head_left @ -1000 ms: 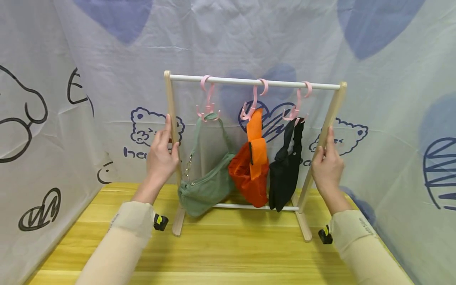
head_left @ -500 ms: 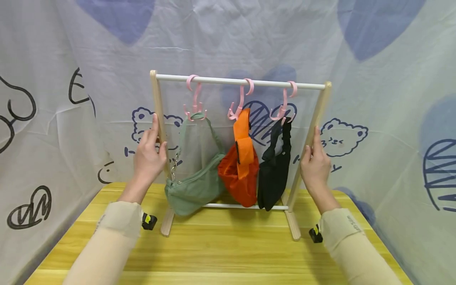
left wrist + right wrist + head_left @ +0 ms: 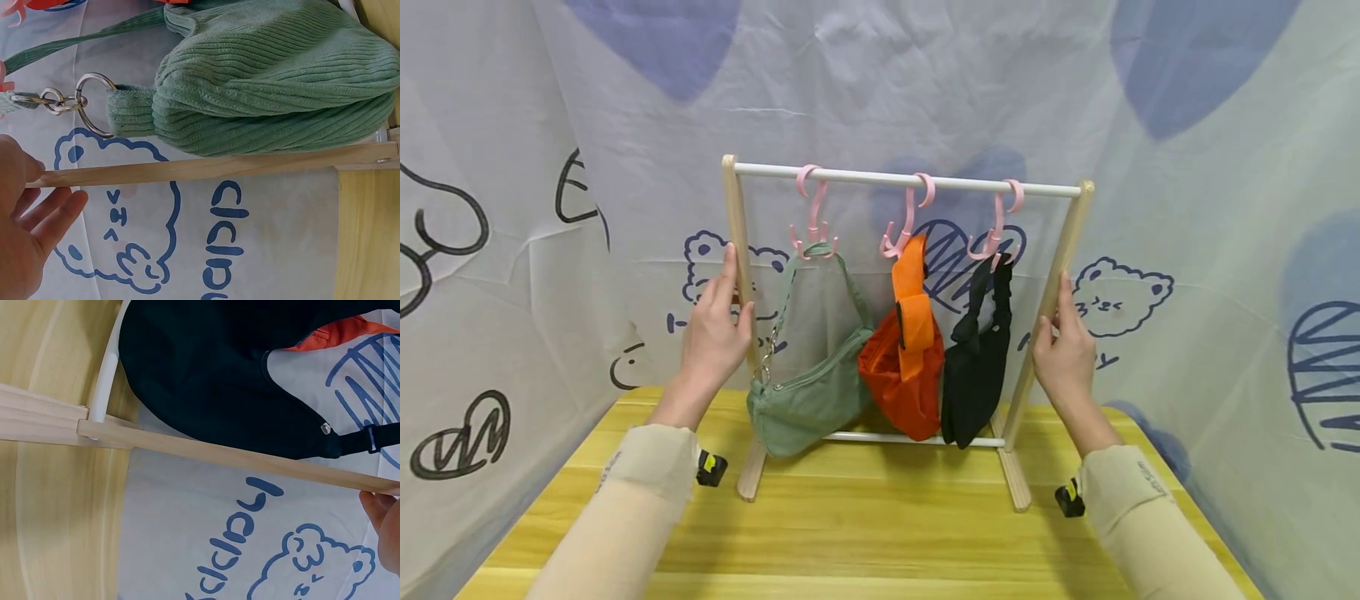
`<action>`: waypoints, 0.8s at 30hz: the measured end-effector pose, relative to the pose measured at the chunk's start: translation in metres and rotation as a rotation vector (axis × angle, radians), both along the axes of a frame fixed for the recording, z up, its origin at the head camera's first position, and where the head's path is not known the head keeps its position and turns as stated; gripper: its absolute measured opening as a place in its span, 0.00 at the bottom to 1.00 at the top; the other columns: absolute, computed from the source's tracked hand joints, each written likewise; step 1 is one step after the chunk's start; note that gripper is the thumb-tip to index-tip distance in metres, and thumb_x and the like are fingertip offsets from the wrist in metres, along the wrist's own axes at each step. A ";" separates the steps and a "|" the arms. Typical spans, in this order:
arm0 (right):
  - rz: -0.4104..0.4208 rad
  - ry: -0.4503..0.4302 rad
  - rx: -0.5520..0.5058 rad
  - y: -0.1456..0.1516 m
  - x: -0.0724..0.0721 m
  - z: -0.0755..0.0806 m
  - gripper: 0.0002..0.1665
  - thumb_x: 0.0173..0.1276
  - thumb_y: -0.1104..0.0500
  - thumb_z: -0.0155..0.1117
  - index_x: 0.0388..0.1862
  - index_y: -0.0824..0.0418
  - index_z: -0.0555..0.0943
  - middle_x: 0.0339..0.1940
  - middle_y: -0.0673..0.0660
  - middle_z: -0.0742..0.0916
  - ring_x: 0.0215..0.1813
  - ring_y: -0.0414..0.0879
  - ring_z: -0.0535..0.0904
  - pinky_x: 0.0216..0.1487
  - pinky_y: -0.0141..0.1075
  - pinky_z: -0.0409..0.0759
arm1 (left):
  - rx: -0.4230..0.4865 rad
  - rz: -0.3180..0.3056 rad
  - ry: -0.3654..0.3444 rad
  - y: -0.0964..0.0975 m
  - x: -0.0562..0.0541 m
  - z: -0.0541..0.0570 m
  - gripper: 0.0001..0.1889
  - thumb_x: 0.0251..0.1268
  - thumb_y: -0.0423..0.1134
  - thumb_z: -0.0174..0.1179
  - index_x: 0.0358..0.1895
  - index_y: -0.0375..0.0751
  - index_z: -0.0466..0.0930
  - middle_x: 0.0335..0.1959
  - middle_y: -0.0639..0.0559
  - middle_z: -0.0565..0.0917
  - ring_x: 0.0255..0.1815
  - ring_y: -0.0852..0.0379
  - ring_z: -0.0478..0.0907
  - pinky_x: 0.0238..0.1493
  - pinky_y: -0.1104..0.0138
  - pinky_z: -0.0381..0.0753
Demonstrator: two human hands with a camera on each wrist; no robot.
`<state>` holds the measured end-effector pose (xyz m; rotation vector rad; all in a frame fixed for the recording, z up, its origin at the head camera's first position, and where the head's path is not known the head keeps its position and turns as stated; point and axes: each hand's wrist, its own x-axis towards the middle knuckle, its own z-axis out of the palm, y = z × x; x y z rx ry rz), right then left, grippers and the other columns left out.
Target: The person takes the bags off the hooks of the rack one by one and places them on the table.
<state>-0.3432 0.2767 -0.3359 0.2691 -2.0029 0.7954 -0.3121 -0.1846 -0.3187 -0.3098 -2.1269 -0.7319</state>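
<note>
A small wooden clothes rack (image 3: 1064, 242) with a white top rail stands upright on the table. My left hand (image 3: 711, 329) holds its left post between thumb and fingers. On the other side, my right hand (image 3: 1067, 346) holds the right post. Pink hooks (image 3: 998, 221) hang from the rail, each carrying one bag. On the left is a green corduroy shoulder bag (image 3: 812, 400) with a metal chain link, close beside the left hand. An orange bag (image 3: 902, 379) hangs in the middle. The black bag (image 3: 976, 379) is nearest the right post. Part of each hand is cut off in its wrist view.
The rack's feet (image 3: 1015, 482) stand on a yellow wood-grain table (image 3: 880, 533). A pale curtain (image 3: 880, 92) printed with hearts and cartoon bears closes in the back and sides. A lower white rail (image 3: 887, 437) runs behind the bags.
Both hands and the rack with its bags shifted left between one second and half a second ago. Since then the rack has hardly moved, and both hands keep hold of the posts.
</note>
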 end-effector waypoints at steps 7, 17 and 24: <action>0.025 -0.046 -0.003 0.001 0.004 0.004 0.44 0.75 0.70 0.57 0.86 0.52 0.57 0.72 0.68 0.78 0.56 0.67 0.84 0.48 0.58 0.87 | -0.020 0.037 -0.030 -0.001 0.002 0.002 0.47 0.73 0.27 0.61 0.86 0.49 0.43 0.54 0.29 0.78 0.39 0.33 0.81 0.28 0.48 0.84; 0.042 -0.006 0.015 -0.003 0.012 0.010 0.41 0.71 0.69 0.60 0.83 0.57 0.64 0.81 0.63 0.68 0.63 0.68 0.80 0.58 0.61 0.82 | -0.036 0.030 0.023 -0.002 0.005 0.005 0.44 0.73 0.35 0.65 0.85 0.43 0.49 0.65 0.31 0.75 0.33 0.36 0.80 0.21 0.54 0.79; 0.042 0.023 0.012 -0.008 0.022 0.013 0.41 0.70 0.70 0.62 0.82 0.60 0.65 0.83 0.62 0.66 0.79 0.63 0.66 0.72 0.63 0.70 | -0.036 0.014 0.072 0.002 0.006 0.012 0.42 0.74 0.38 0.65 0.85 0.44 0.52 0.82 0.40 0.60 0.42 0.33 0.82 0.18 0.57 0.77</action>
